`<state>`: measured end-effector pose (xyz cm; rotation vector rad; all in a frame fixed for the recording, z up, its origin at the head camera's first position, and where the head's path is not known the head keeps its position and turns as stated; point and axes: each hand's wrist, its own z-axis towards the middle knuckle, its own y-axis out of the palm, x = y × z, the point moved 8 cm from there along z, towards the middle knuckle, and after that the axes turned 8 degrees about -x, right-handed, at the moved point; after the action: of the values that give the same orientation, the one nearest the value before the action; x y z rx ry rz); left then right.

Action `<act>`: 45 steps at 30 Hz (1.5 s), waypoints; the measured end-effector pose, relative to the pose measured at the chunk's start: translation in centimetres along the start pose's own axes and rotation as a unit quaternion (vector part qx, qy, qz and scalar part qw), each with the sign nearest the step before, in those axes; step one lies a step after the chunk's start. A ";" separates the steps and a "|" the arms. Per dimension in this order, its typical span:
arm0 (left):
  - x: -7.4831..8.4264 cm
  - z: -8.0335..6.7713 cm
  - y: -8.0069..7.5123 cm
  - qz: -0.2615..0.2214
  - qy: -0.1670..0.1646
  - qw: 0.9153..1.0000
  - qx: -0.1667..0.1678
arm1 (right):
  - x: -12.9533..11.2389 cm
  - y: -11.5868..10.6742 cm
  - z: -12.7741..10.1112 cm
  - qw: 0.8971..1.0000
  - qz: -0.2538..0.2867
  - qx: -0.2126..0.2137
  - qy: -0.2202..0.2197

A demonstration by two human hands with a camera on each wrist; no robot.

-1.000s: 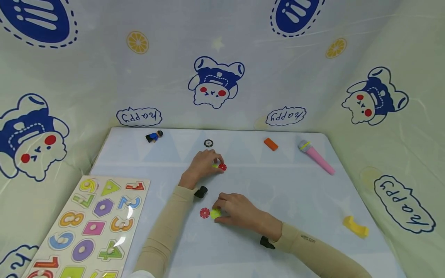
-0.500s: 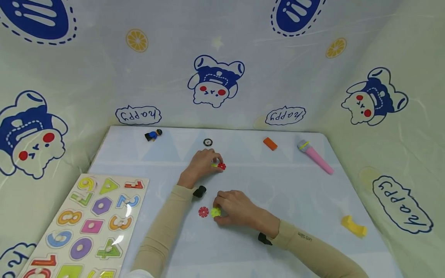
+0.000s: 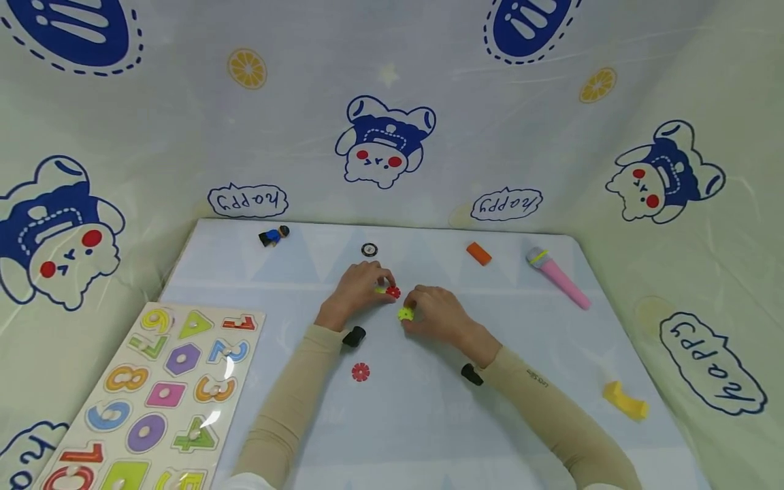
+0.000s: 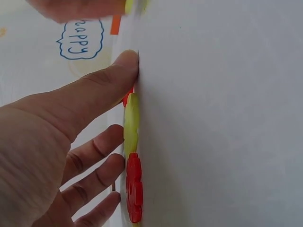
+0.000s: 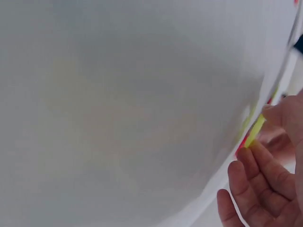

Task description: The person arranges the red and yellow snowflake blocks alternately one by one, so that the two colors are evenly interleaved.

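Note:
My left hand (image 3: 358, 289) pinches a red notched building disc (image 3: 393, 292) at the middle of the table, with a yellow-green disc (image 4: 132, 123) beside it. Behind these, in the left wrist view, another red disc (image 4: 134, 189) stands in the same row, hidden under the hand in the head view. Close to the right, my right hand (image 3: 441, 314) holds a single yellow-green disc (image 3: 405, 314) between thumb and fingers, a small gap from the red one. A loose red disc (image 3: 361, 371) lies flat nearer the front.
A number puzzle board (image 3: 153, 401) covers the left front. Along the back lie a toy figure (image 3: 273, 236), a small black-and-white wheel (image 3: 369, 250), an orange block (image 3: 479, 254) and a pink toy microphone (image 3: 559, 277). A yellow curved block (image 3: 625, 400) is at the right.
My right hand has carried the yellow-green disc away from beside the loose red disc, forward and slightly right, close to my left hand. The left hand keeps its grip in place.

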<state>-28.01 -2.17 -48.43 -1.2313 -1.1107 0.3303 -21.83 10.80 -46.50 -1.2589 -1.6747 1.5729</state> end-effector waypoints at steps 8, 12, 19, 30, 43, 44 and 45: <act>0.5 0.4 0.1 -0.002 0.000 1.000 -0.006 | 3.7 -0.9 1.8 0.998 0.026 0.005 0.063; 0.6 0.7 0.1 0.002 0.003 1.000 -0.001 | 3.9 -1.5 2.1 0.999 0.016 0.021 0.048; 0.9 1.2 -0.1 0.002 0.012 1.000 0.007 | 4.0 -2.2 2.3 0.999 0.018 0.027 0.037; 1.2 1.2 0.1 0.013 0.010 1.000 -0.007 | 2.3 -2.2 0.5 0.998 0.001 0.066 0.020; 2.2 1.9 -0.8 0.033 0.022 0.996 -0.084 | -5.7 1.1 -3.5 0.996 -0.016 0.011 -0.092; 2.3 2.0 -0.8 0.035 0.025 0.995 -0.085 | -6.2 1.5 -3.8 0.995 -0.020 0.006 -0.101; 2.5 2.2 -0.8 0.038 0.029 0.995 -0.085 | -6.7 1.9 -4.0 0.993 -0.026 0.003 -0.111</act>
<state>-28.87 0.59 -46.72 -1.4279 -1.0617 0.2595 -14.95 6.70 -46.02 -1.0599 -1.8210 1.7368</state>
